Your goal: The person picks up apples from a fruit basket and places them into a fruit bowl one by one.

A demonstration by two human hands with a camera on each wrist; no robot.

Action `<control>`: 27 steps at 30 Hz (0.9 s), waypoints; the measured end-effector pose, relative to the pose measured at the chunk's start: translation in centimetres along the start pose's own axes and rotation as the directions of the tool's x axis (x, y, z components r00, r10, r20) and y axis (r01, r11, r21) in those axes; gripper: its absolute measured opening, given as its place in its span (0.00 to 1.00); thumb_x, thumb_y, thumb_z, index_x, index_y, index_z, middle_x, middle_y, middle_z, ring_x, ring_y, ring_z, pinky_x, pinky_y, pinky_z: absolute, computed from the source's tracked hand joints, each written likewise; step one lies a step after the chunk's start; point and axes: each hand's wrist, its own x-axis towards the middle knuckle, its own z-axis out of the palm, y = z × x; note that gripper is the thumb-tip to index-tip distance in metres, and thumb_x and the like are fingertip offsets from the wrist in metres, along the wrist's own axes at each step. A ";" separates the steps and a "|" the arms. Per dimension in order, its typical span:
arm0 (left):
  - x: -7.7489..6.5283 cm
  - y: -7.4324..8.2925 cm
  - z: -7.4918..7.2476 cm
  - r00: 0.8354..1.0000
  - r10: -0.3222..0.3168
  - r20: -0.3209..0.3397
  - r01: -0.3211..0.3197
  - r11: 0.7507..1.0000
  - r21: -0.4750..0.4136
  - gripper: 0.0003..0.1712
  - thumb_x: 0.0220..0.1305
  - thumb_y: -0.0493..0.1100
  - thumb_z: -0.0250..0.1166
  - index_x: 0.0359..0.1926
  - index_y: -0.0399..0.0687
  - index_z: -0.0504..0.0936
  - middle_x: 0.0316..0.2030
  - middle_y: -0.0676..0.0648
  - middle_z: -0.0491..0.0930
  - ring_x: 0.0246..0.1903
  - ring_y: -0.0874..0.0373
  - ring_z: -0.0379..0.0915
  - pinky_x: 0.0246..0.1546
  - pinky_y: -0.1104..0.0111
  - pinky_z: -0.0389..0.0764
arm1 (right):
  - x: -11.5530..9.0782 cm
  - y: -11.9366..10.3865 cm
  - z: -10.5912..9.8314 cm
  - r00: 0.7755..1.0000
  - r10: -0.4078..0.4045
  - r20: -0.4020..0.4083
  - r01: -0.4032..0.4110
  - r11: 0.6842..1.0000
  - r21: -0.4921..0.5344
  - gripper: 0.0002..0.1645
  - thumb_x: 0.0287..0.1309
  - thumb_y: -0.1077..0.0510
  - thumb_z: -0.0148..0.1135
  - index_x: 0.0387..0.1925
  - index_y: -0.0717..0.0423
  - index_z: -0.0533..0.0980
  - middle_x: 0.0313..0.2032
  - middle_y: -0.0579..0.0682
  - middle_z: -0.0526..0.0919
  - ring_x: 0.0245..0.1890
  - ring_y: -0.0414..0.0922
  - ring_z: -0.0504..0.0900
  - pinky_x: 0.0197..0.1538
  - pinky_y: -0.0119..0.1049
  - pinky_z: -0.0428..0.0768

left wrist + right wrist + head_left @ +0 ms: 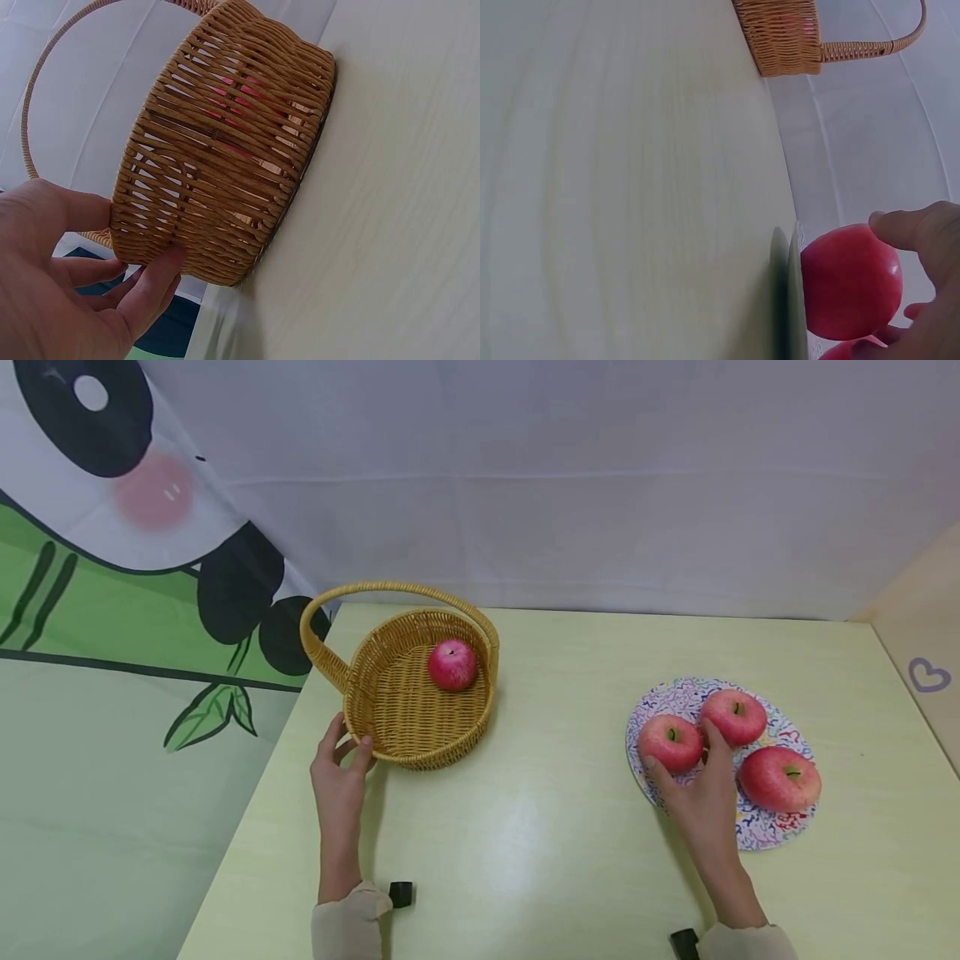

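At the left side of the table a wicker basket (420,763) with a tall arched handle stands, one dark pink apple (452,665) inside it. My left hand (343,785) grips the near-left rim of this basket, and the left wrist view shows fingertips against the woven wall (217,150). On the right, a patterned plate (765,833) carries three pink-red apples. My right hand (705,802) reaches over the plate and holds its leftmost apple (670,742) between thumb and fingers. Beside that lie a back apple (733,717) and a right apple (780,779).
A pale wooden table (525,860) lies under everything, its back edge against a light cloth (562,527). Printed cartoon fabric (225,610) hangs at the left, and a panel with a drawn heart (928,675) borders the right.
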 end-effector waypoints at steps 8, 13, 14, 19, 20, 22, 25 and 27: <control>-0.1 0.1 0.0 1.000 -0.008 0.002 0.008 1.000 -0.001 0.35 0.75 0.39 0.63 0.79 0.57 0.65 0.72 0.47 0.70 0.61 0.57 0.69 0.44 0.83 0.85 | 0.0 -0.5 -0.2 0.986 -0.149 -0.073 0.147 0.989 -0.032 0.56 0.51 0.62 0.80 0.77 0.57 0.60 0.70 0.63 0.70 0.70 0.59 0.68 0.73 0.54 0.74; -0.2 0.2 -0.1 1.000 -0.003 -0.005 0.003 1.000 -0.002 0.35 0.75 0.40 0.63 0.79 0.57 0.65 0.71 0.46 0.70 0.61 0.56 0.69 0.44 0.83 0.85 | 0.2 -0.9 -0.3 0.969 -0.225 -0.103 0.219 0.974 -0.064 0.55 0.50 0.64 0.81 0.77 0.56 0.62 0.68 0.62 0.73 0.68 0.59 0.70 0.67 0.20 0.66; -0.2 0.2 -0.1 1.000 0.000 -0.007 0.000 1.000 -0.005 0.35 0.75 0.40 0.63 0.79 0.56 0.65 0.71 0.46 0.70 0.61 0.55 0.69 0.44 0.83 0.85 | 0.3 -1.0 -0.3 0.966 -0.237 -0.107 0.231 0.971 -0.068 0.56 0.49 0.64 0.81 0.77 0.56 0.62 0.68 0.62 0.73 0.68 0.59 0.70 0.66 0.15 0.63; -0.2 0.2 -0.1 1.000 0.000 -0.004 0.000 1.000 -0.013 0.36 0.75 0.40 0.63 0.79 0.56 0.65 0.72 0.46 0.70 0.61 0.55 0.69 0.45 0.83 0.85 | 0.4 -1.8 -0.4 0.963 -0.253 -0.095 0.246 0.966 -0.080 0.58 0.47 0.66 0.81 0.78 0.56 0.61 0.71 0.63 0.71 0.71 0.59 0.68 0.68 0.21 0.69; -0.2 0.3 -0.1 1.000 -0.003 -0.002 0.003 1.000 -0.011 0.36 0.75 0.40 0.63 0.79 0.56 0.65 0.72 0.46 0.70 0.61 0.55 0.69 0.45 0.83 0.85 | 0.4 -2.0 -0.4 0.964 -0.251 -0.090 0.244 0.966 -0.084 0.58 0.47 0.66 0.81 0.78 0.56 0.61 0.72 0.62 0.70 0.72 0.59 0.68 0.70 0.28 0.73; -0.2 0.4 -0.1 1.000 -0.005 0.001 0.005 1.000 -0.009 0.35 0.75 0.40 0.63 0.79 0.57 0.65 0.72 0.47 0.70 0.61 0.55 0.69 0.45 0.83 0.85 | 0.5 -2.5 -0.4 0.966 -0.245 -0.078 0.238 0.967 -0.095 0.59 0.47 0.66 0.81 0.79 0.55 0.61 0.73 0.61 0.69 0.73 0.59 0.66 0.69 0.48 0.81; -0.4 0.6 0.0 1.000 -0.008 0.001 0.008 1.000 -0.003 0.35 0.75 0.40 0.63 0.79 0.57 0.65 0.72 0.47 0.70 0.61 0.56 0.69 0.44 0.83 0.85 | 0.7 -3.2 -0.4 0.966 -0.252 -0.064 0.245 0.964 -0.102 0.58 0.48 0.66 0.80 0.79 0.54 0.61 0.75 0.59 0.67 0.76 0.59 0.63 0.60 0.71 0.81; -0.4 0.7 0.0 1.000 -0.011 -0.001 0.011 1.000 -0.001 0.35 0.75 0.39 0.63 0.79 0.57 0.65 0.71 0.47 0.70 0.61 0.56 0.69 0.44 0.83 0.85 | 0.9 -3.5 -0.3 0.963 -0.264 -0.052 0.257 0.960 -0.108 0.58 0.49 0.66 0.80 0.79 0.53 0.61 0.76 0.59 0.66 0.77 0.58 0.62 0.59 0.72 0.81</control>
